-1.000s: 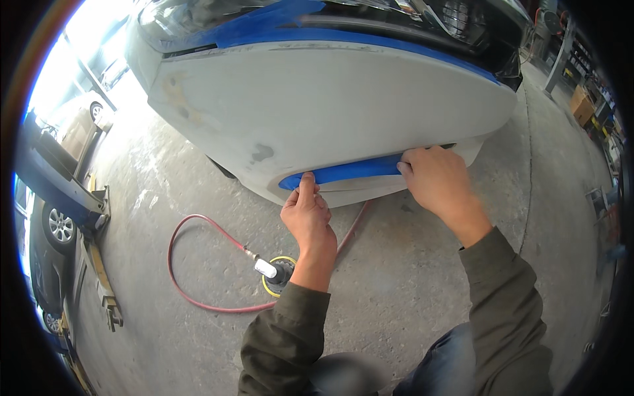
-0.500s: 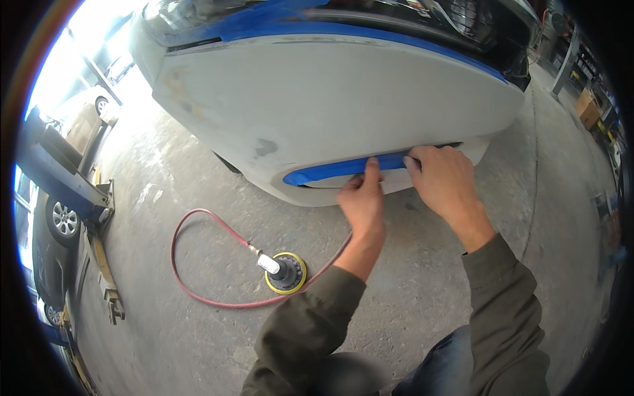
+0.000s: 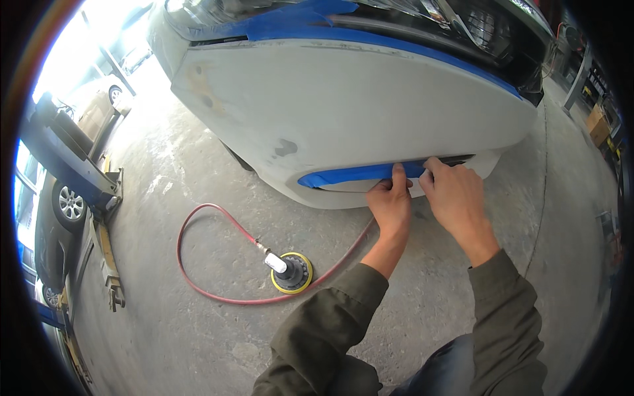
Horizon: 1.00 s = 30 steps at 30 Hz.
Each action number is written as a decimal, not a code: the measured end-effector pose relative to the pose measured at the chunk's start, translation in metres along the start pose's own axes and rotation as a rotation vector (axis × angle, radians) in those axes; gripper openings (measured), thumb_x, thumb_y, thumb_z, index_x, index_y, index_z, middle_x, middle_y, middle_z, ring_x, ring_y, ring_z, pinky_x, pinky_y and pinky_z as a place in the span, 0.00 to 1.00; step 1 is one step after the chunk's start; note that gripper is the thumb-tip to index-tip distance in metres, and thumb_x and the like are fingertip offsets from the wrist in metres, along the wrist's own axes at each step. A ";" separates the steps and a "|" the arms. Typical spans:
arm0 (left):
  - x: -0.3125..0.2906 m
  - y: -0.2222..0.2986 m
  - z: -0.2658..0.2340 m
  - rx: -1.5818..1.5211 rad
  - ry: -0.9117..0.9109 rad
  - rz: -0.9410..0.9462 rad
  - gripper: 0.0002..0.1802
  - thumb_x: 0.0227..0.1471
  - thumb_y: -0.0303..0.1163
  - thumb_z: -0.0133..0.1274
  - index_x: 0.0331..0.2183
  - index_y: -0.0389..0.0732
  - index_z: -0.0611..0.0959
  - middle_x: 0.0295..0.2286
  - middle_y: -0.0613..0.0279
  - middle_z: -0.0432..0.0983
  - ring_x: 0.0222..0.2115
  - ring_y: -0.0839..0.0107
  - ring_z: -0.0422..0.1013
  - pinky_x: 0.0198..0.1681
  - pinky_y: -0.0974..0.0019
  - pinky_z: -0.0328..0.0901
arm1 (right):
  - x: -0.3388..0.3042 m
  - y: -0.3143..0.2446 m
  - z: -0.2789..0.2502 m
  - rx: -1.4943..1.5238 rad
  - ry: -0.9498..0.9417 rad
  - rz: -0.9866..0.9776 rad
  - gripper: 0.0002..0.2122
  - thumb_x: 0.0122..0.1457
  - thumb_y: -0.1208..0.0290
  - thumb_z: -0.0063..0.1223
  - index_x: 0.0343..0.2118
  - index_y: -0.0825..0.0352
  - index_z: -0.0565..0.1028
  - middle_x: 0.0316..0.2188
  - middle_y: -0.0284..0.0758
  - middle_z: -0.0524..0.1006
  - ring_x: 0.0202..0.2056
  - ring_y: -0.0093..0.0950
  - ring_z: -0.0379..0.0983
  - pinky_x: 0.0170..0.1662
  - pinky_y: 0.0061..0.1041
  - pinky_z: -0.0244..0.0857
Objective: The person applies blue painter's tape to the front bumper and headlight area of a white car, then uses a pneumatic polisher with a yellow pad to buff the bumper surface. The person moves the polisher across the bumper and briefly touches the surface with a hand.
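A strip of blue masking tape runs along the upper edge of the lower slot in a grey-white car bumper. My left hand is closed on the tape, its thumb lying on the strip and its fingers curled below. Just to the right, my right hand pinches the strip at its right end, thumb and bent fingers together. Beyond that hand, a dark stretch of the slot shows no tape. The fingertips are partly hidden behind both hands.
A round sander with a yellow-edged pad lies on the concrete floor, its red air hose looping left and back under my left arm. More blue tape borders the bumper's top. A lift post and parked cars stand at left.
My left hand has slid a little right along the tape, keeping close to my right hand. The whole view has shifted slightly, moving the bumper and sander rightward in the picture.
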<state>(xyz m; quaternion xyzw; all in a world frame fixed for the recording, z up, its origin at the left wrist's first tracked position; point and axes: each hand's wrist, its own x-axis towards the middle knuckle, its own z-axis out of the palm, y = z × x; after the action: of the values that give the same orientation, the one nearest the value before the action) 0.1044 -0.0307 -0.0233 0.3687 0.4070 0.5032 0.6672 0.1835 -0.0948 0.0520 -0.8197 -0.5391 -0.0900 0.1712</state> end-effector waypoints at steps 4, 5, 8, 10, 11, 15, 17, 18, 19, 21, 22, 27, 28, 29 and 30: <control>-0.003 -0.003 0.002 0.020 -0.005 0.005 0.26 0.65 0.46 0.59 0.22 0.35 0.78 0.19 0.67 0.71 0.19 0.79 0.62 0.23 0.71 0.56 | -0.001 0.006 0.006 0.130 0.030 0.038 0.10 0.63 0.67 0.51 0.36 0.66 0.82 0.21 0.43 0.80 0.26 0.45 0.78 0.32 0.42 0.71; -0.005 -0.003 0.003 0.023 -0.012 0.002 0.27 0.65 0.46 0.58 0.21 0.36 0.78 0.19 0.68 0.71 0.19 0.79 0.62 0.23 0.71 0.56 | -0.002 0.014 0.020 0.233 0.075 0.063 0.10 0.64 0.67 0.49 0.36 0.66 0.81 0.20 0.41 0.80 0.23 0.42 0.78 0.30 0.40 0.71; -0.005 -0.006 0.004 -0.026 -0.013 0.010 0.28 0.65 0.48 0.57 0.21 0.37 0.77 0.18 0.67 0.70 0.19 0.79 0.61 0.22 0.71 0.55 | -0.012 0.044 0.017 0.777 0.201 0.448 0.12 0.67 0.67 0.47 0.38 0.67 0.81 0.19 0.37 0.78 0.17 0.30 0.74 0.22 0.30 0.67; -0.008 -0.011 0.009 -0.051 -0.029 0.006 0.28 0.65 0.48 0.57 0.20 0.38 0.77 0.18 0.67 0.70 0.18 0.79 0.61 0.22 0.71 0.55 | -0.032 0.068 0.011 1.056 0.201 0.651 0.12 0.68 0.67 0.45 0.38 0.67 0.81 0.18 0.34 0.76 0.15 0.23 0.70 0.19 0.25 0.63; -0.009 -0.012 0.012 -0.065 -0.036 0.002 0.28 0.65 0.49 0.57 0.20 0.38 0.77 0.18 0.67 0.70 0.18 0.78 0.62 0.22 0.71 0.55 | -0.049 0.079 0.009 1.110 0.162 0.672 0.12 0.68 0.68 0.44 0.38 0.67 0.80 0.18 0.33 0.75 0.15 0.20 0.68 0.18 0.22 0.60; -0.009 -0.021 0.034 -0.073 -0.058 -0.010 0.29 0.64 0.50 0.58 0.20 0.38 0.77 0.18 0.66 0.71 0.17 0.78 0.62 0.21 0.72 0.56 | -0.087 0.071 0.007 1.235 0.027 0.702 0.12 0.68 0.69 0.44 0.39 0.68 0.80 0.18 0.33 0.75 0.14 0.18 0.66 0.17 0.20 0.58; -0.002 -0.025 0.031 -0.022 -0.088 -0.010 0.29 0.63 0.52 0.59 0.21 0.39 0.77 0.18 0.66 0.71 0.17 0.78 0.62 0.21 0.72 0.56 | -0.083 0.055 0.002 1.264 -0.003 0.653 0.11 0.68 0.69 0.45 0.39 0.68 0.80 0.19 0.33 0.75 0.14 0.18 0.66 0.17 0.20 0.58; 0.004 -0.026 0.020 0.010 -0.100 -0.016 0.29 0.63 0.51 0.60 0.20 0.38 0.78 0.17 0.66 0.71 0.16 0.78 0.63 0.21 0.71 0.56 | -0.080 0.048 0.004 1.285 -0.027 0.627 0.11 0.68 0.70 0.45 0.39 0.68 0.80 0.19 0.34 0.75 0.14 0.18 0.66 0.17 0.20 0.58; 0.007 -0.023 0.007 0.043 -0.121 -0.027 0.29 0.62 0.51 0.61 0.19 0.37 0.79 0.17 0.66 0.72 0.16 0.78 0.63 0.21 0.71 0.56 | -0.082 0.049 0.006 1.299 -0.035 0.607 0.11 0.68 0.70 0.45 0.39 0.68 0.80 0.19 0.34 0.76 0.14 0.18 0.67 0.17 0.19 0.58; 0.005 -0.007 -0.027 0.122 -0.110 -0.065 0.29 0.60 0.51 0.63 0.20 0.36 0.81 0.16 0.67 0.72 0.15 0.79 0.63 0.20 0.71 0.55 | -0.089 0.058 0.014 1.332 -0.049 0.564 0.11 0.68 0.69 0.45 0.40 0.67 0.80 0.19 0.34 0.76 0.14 0.17 0.67 0.17 0.19 0.59; 0.001 0.010 -0.050 0.166 -0.075 -0.082 0.29 0.60 0.52 0.64 0.21 0.37 0.81 0.17 0.68 0.71 0.14 0.80 0.62 0.19 0.72 0.54 | -0.089 0.059 0.015 1.344 -0.066 0.569 0.11 0.69 0.69 0.45 0.40 0.67 0.80 0.19 0.34 0.76 0.15 0.18 0.68 0.18 0.19 0.60; 0.031 0.036 -0.127 0.048 0.066 -0.015 0.25 0.59 0.47 0.66 0.21 0.40 0.78 0.18 0.73 0.69 0.15 0.84 0.61 0.18 0.77 0.51 | -0.089 0.045 0.019 1.367 -0.147 0.552 0.11 0.69 0.69 0.46 0.41 0.67 0.81 0.21 0.36 0.78 0.16 0.18 0.70 0.19 0.20 0.62; 0.040 0.035 -0.138 0.006 0.062 -0.012 0.23 0.59 0.44 0.66 0.22 0.39 0.79 0.18 0.72 0.70 0.16 0.84 0.61 0.18 0.77 0.51 | -0.084 0.039 0.020 1.384 -0.185 0.557 0.11 0.69 0.69 0.47 0.42 0.67 0.81 0.21 0.36 0.78 0.16 0.18 0.70 0.19 0.20 0.62; 0.045 0.031 -0.153 -0.036 0.058 -0.008 0.20 0.59 0.41 0.66 0.22 0.39 0.79 0.19 0.72 0.70 0.16 0.83 0.62 0.18 0.77 0.51 | -0.084 0.031 0.022 1.402 -0.224 0.562 0.11 0.69 0.69 0.47 0.42 0.68 0.81 0.21 0.37 0.78 0.16 0.19 0.70 0.19 0.20 0.63; 0.049 0.025 -0.155 -0.088 0.027 -0.008 0.18 0.58 0.38 0.66 0.23 0.39 0.80 0.19 0.72 0.71 0.16 0.83 0.62 0.19 0.77 0.52 | -0.083 0.032 0.023 1.407 -0.237 0.569 0.11 0.70 0.69 0.47 0.42 0.68 0.81 0.22 0.37 0.79 0.17 0.19 0.71 0.20 0.20 0.63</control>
<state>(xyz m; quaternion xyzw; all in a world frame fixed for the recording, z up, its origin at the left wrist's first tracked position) -0.0383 0.0356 -0.0705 0.3306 0.3951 0.5229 0.6791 0.1784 -0.1685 -0.0029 -0.6291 -0.2525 0.4101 0.6102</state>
